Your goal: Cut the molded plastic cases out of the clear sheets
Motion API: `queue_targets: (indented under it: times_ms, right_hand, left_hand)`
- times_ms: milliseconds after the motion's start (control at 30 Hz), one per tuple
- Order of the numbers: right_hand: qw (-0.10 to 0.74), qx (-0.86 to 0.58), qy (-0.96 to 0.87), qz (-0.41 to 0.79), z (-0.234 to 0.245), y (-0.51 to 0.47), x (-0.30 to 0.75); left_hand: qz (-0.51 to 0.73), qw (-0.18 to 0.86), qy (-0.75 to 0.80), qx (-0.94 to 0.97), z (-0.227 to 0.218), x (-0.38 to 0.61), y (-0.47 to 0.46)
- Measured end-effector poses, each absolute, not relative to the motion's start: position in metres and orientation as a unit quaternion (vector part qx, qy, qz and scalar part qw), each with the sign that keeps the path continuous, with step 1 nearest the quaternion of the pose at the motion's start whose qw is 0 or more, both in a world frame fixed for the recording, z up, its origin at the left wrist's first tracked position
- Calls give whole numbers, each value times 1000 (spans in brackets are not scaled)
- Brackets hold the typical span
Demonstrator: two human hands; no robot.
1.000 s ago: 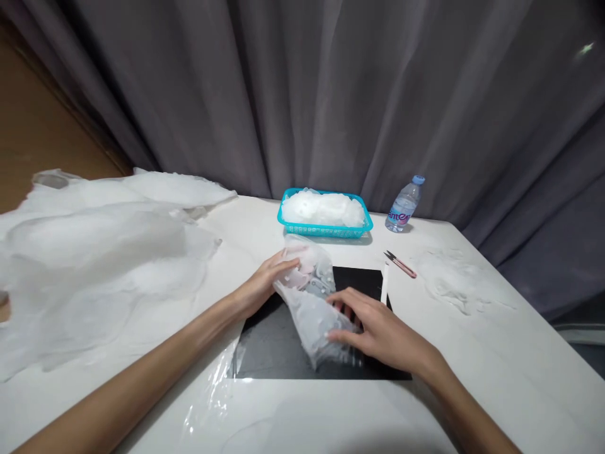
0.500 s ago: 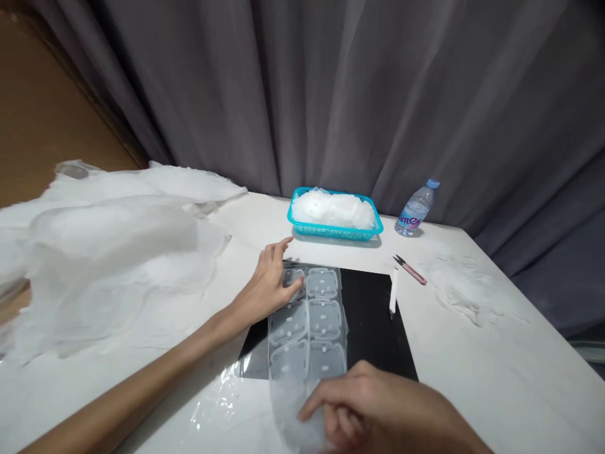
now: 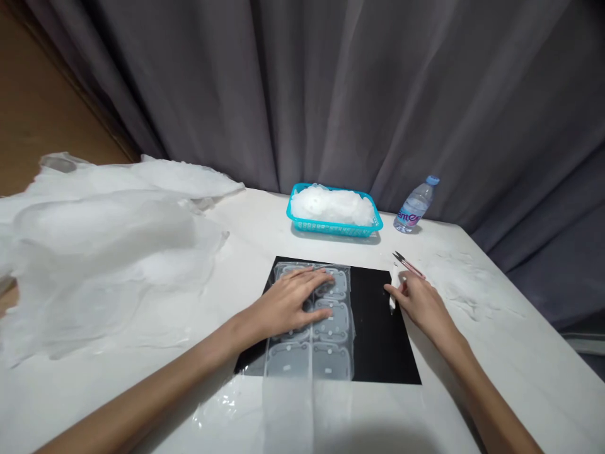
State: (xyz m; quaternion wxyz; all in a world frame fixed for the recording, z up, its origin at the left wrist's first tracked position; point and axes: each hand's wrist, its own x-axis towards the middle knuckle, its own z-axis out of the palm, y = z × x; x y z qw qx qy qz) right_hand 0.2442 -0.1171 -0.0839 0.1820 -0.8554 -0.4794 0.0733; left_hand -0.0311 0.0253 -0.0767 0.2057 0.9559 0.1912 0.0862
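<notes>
Your right hand has left the near end of the plastic sheet, where it was half a second ago, and is now at the white pen-like tool on the right border of the black mat; the thumb lies across the tool with the fingers bent close to it, though you cannot tell whether they pinch it yet. The sheet, bunched up a second ago, now lies flat over the mat's left half, its plain tail running off toward the near edge of the table. Your left hand rests on its upper panels, fingers loosely spread and thumb apart, so that hand alone steadies it. The snips lie just beyond your right hand, while the blue basket sits by the table's far edge
</notes>
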Motion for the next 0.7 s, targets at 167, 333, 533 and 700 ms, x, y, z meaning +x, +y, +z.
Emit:
queue_targets:
  times_ms: [167, 333, 533, 700]
  right_hand:
    - [227, -842, -472, 131, -93, -119, 255]
    - [298, -796, -477, 223, -82, -115, 269]
    - [490, -621, -467, 394, -71, -108, 251]
    - [520, -529, -493, 455, -80, -105, 232]
  left_hand:
    - [110, 233, 171, 951, -80, -8, 20]
    - [154, 242, 148, 946, -84, -4, 27]
    - [132, 243, 145, 950, -88, -10, 34]
    - [117, 218, 158, 956, -92, -10, 36]
